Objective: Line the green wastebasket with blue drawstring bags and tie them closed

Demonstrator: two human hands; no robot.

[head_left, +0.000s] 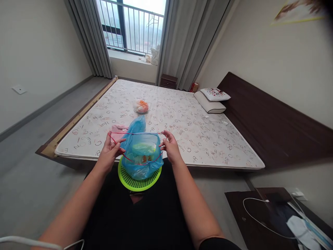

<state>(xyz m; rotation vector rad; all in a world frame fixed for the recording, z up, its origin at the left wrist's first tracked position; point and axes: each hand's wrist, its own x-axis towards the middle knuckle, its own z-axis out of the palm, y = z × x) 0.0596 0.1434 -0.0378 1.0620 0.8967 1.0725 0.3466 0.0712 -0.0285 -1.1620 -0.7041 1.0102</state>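
Note:
A blue translucent drawstring bag [142, 172] sits in a bright green plastic basket [130, 183] at my lap. Its mouth faces me, stretched wide by a red drawstring [131, 160]. At the left side my left hand [110, 152] has its fingers closed on the string. On the opposite side, the fingers of my right hand [171, 147] pinch the same string. Inside the bag, a pale green piece [144, 148] and some orange-brown bits show; I cannot make out what they are. Part of the blue plastic stands up behind the mouth.
A bare letter-printed mattress [166, 118] spreads ahead, bearing a pink cloth [117, 132], an orange-and-white bundle [142, 106] and stacked pillows [212, 99]. At right, a dark nightstand [239, 208] holds a white cable and a face mask [299, 229].

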